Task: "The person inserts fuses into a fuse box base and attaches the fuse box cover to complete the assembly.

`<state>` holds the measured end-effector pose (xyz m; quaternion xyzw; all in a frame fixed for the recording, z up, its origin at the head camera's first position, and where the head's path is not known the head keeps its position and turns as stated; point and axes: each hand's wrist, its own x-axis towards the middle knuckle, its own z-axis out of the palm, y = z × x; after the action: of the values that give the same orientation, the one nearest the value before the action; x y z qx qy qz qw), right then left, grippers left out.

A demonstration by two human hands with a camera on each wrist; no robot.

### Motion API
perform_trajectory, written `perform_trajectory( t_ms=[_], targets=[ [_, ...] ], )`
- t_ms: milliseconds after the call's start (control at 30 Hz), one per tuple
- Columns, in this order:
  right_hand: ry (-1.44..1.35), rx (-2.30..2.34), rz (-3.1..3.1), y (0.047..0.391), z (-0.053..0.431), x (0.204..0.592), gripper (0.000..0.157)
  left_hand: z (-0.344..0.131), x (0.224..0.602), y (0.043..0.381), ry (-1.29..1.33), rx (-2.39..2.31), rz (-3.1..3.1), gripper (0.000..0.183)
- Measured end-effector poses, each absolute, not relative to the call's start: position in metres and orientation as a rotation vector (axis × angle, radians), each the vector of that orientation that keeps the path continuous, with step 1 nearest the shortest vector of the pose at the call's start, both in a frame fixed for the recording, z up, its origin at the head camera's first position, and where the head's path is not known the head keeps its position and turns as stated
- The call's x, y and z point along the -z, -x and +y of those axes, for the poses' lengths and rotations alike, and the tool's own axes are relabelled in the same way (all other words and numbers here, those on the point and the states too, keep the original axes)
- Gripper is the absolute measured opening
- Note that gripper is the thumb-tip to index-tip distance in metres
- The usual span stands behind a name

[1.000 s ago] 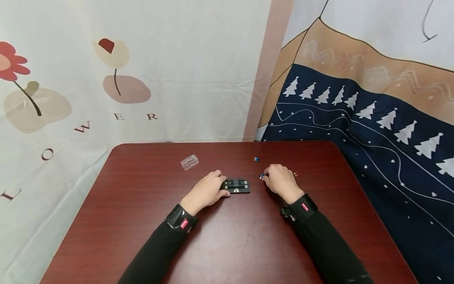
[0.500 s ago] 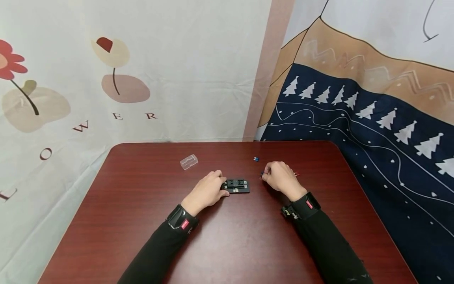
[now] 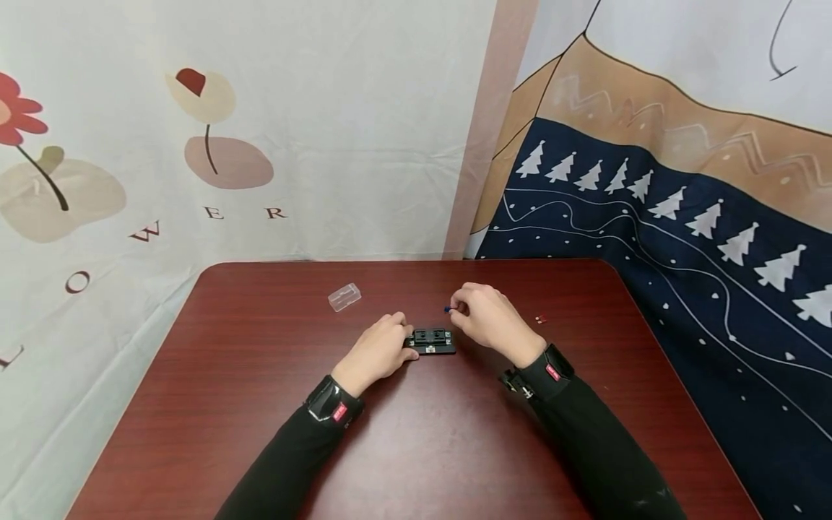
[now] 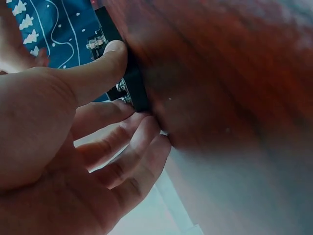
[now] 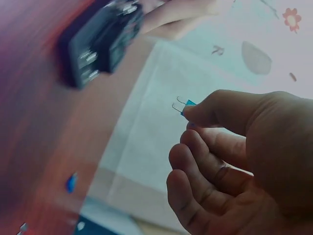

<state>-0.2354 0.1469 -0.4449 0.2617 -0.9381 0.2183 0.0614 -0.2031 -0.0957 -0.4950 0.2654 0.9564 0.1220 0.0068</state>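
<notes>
My left hand (image 3: 378, 349) holds the left end of a black fuse block (image 3: 434, 341) flat on the table. In the left wrist view its thumb (image 4: 116, 51) lies on one edge and the fingers on the other. My right hand (image 3: 490, 321) pinches a small blue blade fuse (image 5: 188, 106) between thumb and forefinger, raised above the table behind the block's right end. Two thin metal prongs stick out of the fuse. Another blue fuse (image 5: 71, 182) lies on the table; in the head view my right hand hides it.
A clear plastic cover (image 3: 344, 297) lies at the back left of the dark red table (image 3: 260, 433). To the right of my right hand sits a small red fuse (image 3: 542, 318). Printed cloths (image 3: 364, 144) hang behind the table.
My right hand has picked the nearer blue fuse off the table and carried it left and slightly back, toward the block. The left hand stays on the fuse block.
</notes>
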Motion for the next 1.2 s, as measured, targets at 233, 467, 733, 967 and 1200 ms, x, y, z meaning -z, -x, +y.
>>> perform_trajectory(
  t_ms=[233,467,733,967,1200],
  targets=[
    [-0.926,-0.629,-2.823,0.238,0.123,0.440,0.007,-0.094,0.493,0.202,-0.829,-0.371,3.011,0.036],
    [-1.075,-0.509,-2.852,0.242,0.108,0.453,0.004,-0.095,0.493,0.203,-0.834,-0.391,3.025,0.033],
    [-1.086,-0.410,-2.881,0.241,0.101,0.468,0.006,-0.097,0.495,0.204,-0.859,-0.422,3.033,0.032],
    [-1.078,-0.414,-2.882,0.241,0.099,0.471,0.004,-0.097,0.495,0.203,-0.842,-0.417,3.036,0.032],
    [-1.068,-0.402,-2.879,0.241,0.098,0.470,0.004,-0.097,0.495,0.203,-0.841,-0.422,3.035,0.032]
  ],
)
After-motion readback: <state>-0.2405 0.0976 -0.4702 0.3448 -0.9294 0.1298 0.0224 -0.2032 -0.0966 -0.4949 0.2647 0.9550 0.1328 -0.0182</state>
